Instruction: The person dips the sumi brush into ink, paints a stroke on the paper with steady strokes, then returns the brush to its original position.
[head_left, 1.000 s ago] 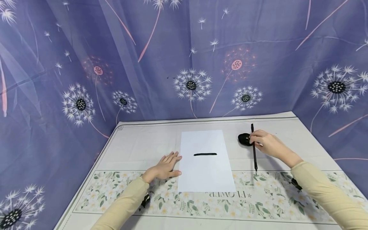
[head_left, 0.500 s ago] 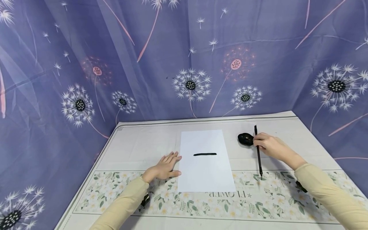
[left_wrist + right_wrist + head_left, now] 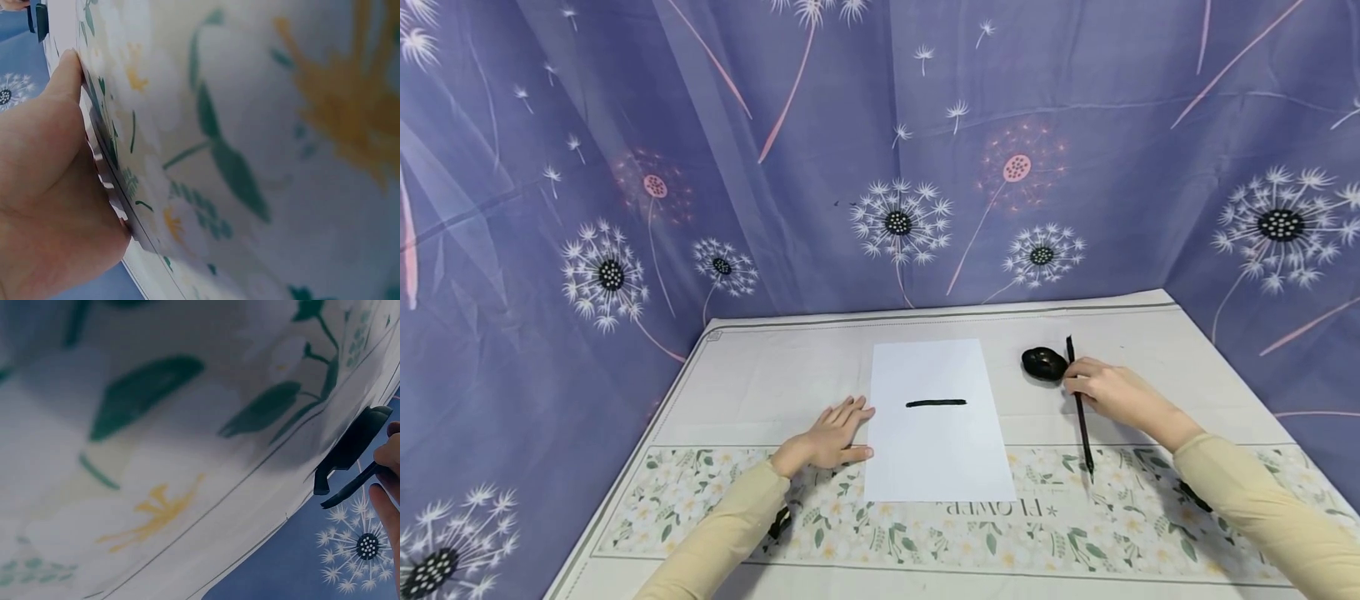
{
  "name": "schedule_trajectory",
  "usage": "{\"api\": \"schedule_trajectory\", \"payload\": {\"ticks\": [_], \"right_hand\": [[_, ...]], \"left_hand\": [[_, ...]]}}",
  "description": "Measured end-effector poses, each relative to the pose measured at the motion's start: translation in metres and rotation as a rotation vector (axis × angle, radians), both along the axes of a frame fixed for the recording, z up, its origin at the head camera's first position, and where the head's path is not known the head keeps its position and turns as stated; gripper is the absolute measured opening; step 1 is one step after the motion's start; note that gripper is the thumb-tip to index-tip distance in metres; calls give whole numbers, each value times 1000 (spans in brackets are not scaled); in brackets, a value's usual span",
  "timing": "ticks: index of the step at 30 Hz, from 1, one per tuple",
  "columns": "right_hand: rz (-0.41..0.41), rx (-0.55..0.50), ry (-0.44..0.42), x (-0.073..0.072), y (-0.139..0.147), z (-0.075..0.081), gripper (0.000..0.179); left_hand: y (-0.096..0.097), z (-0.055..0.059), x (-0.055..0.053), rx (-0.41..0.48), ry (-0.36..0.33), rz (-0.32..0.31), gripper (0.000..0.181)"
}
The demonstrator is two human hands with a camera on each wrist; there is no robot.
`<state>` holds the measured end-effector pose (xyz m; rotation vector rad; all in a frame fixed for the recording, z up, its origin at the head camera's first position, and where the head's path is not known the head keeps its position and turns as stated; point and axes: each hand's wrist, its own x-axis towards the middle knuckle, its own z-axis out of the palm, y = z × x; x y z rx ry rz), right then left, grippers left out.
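Note:
My right hand [image 3: 1108,392] pinches a dark writing brush [image 3: 1083,427] by its shaft, just right of a glossy black inkstone [image 3: 1042,364]. The brush's dark bristle end points to the back of the table, and its other end points toward me over the floral band. In the right wrist view the brush tip [image 3: 334,501] shows beside the inkstone [image 3: 356,447]. My left hand [image 3: 829,435] lies flat with fingers spread, fingertips at the left edge of a white sheet of paper [image 3: 936,458]. One black horizontal stroke [image 3: 936,403] crosses the sheet's middle.
A pale cloth [image 3: 775,358] with a printed flower band covers the table. Behind and at both sides hangs a blue-purple dandelion curtain [image 3: 820,250]. Dark straps of the wrist cameras show beneath both forearms.
The right hand has shifted right and slightly toward me with the brush, drawing away from the inkstone. Left hand and paper have stayed put.

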<state>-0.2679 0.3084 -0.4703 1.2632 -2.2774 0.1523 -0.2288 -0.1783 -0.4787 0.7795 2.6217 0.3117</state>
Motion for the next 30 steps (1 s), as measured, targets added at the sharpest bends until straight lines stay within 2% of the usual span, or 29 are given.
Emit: {"api": "schedule_trajectory", "payload": {"ticks": [8,15,20,30], "right_hand": [[-40,65,-25,6,2,-4,39],[-56,135,-42,9,2,-9,38],[-59,126,-45,8,2,-11,39],[-49,87,-60,6,3,-14,40]], "left_hand": [[0,2,1,-7,-8,5,70],[-4,-6,-1,11,-1,-10,72],[-4,-9,-2,5,16,-9,73],[-1,0,-1,-10,19,-15,70]]}}
